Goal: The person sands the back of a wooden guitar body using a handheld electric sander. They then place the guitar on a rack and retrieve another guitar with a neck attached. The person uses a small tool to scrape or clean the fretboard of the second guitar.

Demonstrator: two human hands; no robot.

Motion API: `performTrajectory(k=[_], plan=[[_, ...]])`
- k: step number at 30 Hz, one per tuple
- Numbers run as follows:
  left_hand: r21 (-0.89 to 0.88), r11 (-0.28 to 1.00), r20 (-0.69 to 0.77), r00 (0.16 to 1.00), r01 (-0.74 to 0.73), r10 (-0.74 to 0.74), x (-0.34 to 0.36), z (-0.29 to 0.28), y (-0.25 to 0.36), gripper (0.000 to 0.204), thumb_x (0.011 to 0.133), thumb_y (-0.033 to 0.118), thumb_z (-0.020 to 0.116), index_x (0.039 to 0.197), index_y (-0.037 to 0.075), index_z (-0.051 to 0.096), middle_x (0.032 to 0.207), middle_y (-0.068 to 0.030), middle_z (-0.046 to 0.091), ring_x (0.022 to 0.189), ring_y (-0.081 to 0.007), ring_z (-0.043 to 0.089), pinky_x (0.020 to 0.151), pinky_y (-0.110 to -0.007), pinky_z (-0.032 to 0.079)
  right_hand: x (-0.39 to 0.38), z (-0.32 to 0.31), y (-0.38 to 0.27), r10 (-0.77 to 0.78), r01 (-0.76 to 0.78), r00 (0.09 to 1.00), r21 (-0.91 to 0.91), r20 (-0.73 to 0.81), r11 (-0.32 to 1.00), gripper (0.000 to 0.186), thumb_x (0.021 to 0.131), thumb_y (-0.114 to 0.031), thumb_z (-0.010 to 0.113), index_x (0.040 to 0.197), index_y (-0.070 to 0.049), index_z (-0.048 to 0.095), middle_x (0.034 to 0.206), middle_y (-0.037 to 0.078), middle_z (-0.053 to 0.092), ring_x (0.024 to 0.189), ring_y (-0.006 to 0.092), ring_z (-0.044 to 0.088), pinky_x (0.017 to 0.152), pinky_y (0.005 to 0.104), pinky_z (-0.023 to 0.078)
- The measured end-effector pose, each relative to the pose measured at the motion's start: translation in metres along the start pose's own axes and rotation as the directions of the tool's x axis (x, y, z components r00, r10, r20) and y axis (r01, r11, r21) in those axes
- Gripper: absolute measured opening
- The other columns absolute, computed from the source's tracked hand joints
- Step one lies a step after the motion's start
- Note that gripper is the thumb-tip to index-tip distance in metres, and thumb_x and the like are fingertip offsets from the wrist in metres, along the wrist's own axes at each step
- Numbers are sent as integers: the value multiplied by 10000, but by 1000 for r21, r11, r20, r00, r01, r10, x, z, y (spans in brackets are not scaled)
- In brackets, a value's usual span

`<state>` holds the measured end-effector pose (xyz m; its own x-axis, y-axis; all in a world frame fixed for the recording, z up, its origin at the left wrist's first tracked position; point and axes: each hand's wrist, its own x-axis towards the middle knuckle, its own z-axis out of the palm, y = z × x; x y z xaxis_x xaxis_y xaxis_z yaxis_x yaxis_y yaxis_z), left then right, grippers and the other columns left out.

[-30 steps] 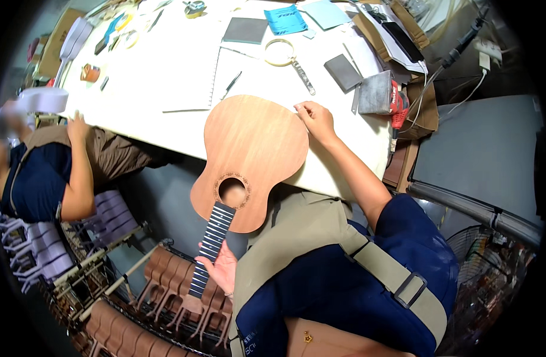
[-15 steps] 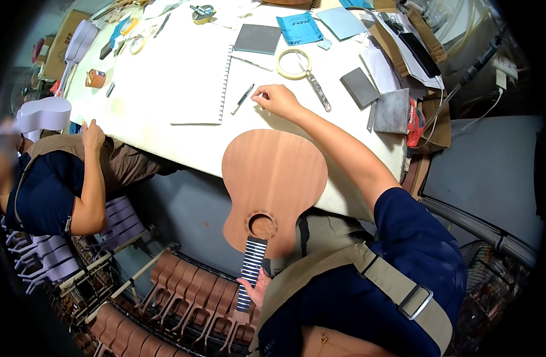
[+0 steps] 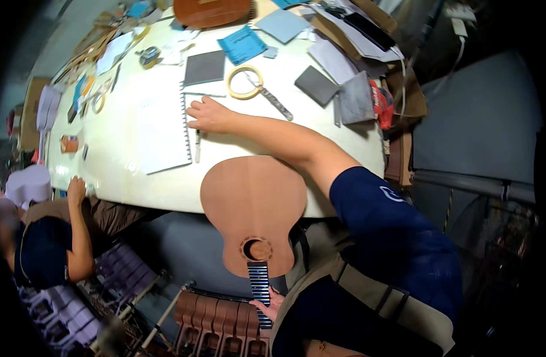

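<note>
An unfinished wooden ukulele [image 3: 254, 196] leans body-up against the table's front edge, its soundhole and fretted neck toward me. My left hand [image 3: 272, 304] is wrapped round the neck, the thumb lying across the fretboard. Over the table, my right hand [image 3: 210, 115] hovers at the spiral edge of a white notebook [image 3: 160, 134], its fingers loosely bent and apart with nothing visible in them. A slim pen [image 3: 197, 150] lies just below that hand. Above the fingers lies a thin pencil-like tool [image 3: 209, 94].
Masking tape [image 3: 229, 83], a patterned-handled tool [image 3: 276, 104], sanding sheets [image 3: 242, 44] and a red sander [image 3: 380, 104] lie beyond my right arm. Another person [image 3: 44, 247] sits at left. Racks of brown ukulele bodies [image 3: 210, 315] stand below. Another wooden body [image 3: 210, 12] lies at the far edge.
My right hand has moved left across the table, past the pen to the notebook's spiral edge. The view has shifted; my left hand still holds the ukulele's neck.
</note>
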<state>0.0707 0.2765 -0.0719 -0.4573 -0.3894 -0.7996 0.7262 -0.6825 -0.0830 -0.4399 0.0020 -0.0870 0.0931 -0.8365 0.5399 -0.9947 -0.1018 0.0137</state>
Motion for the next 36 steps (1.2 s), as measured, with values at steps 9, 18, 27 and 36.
performTrajectory(k=[9,18,27,36], plan=[[-186,947,-184,956,-260,227,32,72,-33,526,735,228,718,1137,-35,504,1113,-138,548,1013,-238,520,951,-302,437,-138,-132,-27,901,-837,433,356,-33,416,197,757,-68,611,953,-80,619,905,108,567,852,260,540,760,351,445],[-137,965,-34,975,-224,222,39,134,-79,504,793,286,650,1192,20,494,1223,-103,517,1150,-211,477,920,-310,465,-255,-151,-92,874,-853,481,-199,60,483,465,793,-159,561,1220,-17,441,1270,150,433,1227,272,356,1054,415,234],[-145,943,99,952,300,-288,61,135,-81,672,714,381,685,1264,81,443,1257,-29,506,1074,-182,540,961,-333,419,-245,-171,-89,960,-969,217,-160,-175,190,336,751,-277,650,987,-61,550,935,108,529,910,279,499,778,412,401],[708,-161,647,723,-687,-242,66,205,-64,409,859,235,550,1183,0,468,1083,-203,575,980,-312,581,766,-359,494,-232,-154,-66,983,-986,-165,2,85,-166,237,735,-239,677,900,-83,609,767,60,621,759,221,590,663,353,451]])
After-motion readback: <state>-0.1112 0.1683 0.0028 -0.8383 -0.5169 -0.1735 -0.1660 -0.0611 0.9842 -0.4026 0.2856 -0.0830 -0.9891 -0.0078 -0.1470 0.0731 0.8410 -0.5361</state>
